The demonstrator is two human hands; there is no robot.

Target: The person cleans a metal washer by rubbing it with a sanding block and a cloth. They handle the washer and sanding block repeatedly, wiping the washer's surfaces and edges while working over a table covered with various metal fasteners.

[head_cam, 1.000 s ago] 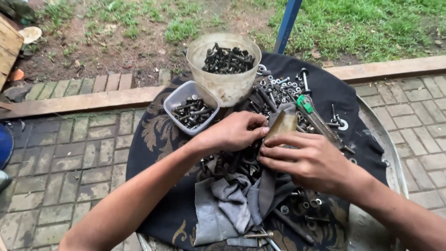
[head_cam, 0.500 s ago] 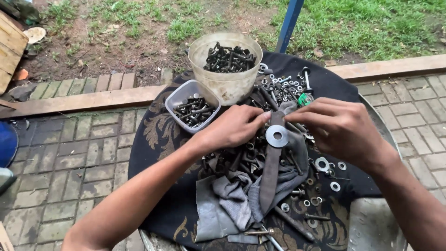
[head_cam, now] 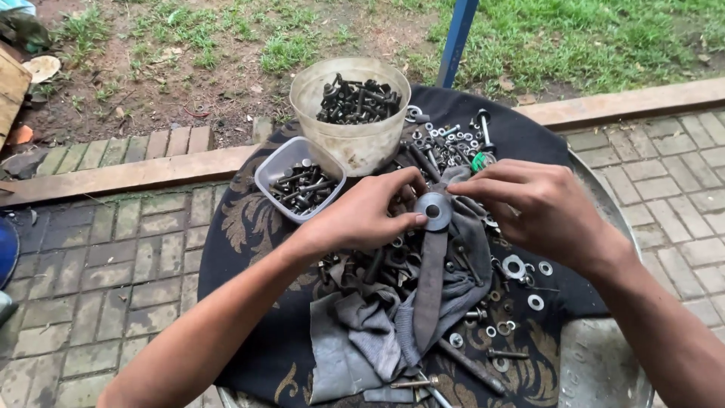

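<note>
Compared with the frame half a second earlier, the large steel washer sits in much the same spot at frame centre, and both hands have closed in only slightly; the scene is otherwise unchanged. The left hand pinches the washer's left rim between thumb and fingertips, a narrow closed grip on the washer alone. The right hand reaches in from the right with fingers curled, its fingertips at or just beside the washer's right edge; whether they actually grip it cannot be told. The washer is a flat ring with its face and centre hole turned up toward the camera, so it has no long axis to report. It is held just above a grey rag that trails toward the lower centre of the frame. Above centre stands a round translucent tub filled with dark bolts; to its lower left, touching it, is a smaller rectangular clear container also holding bolts. Neither shows a readable label. Loose washers and nuts lie at right of centre on a dark patterned cloth.
</note>
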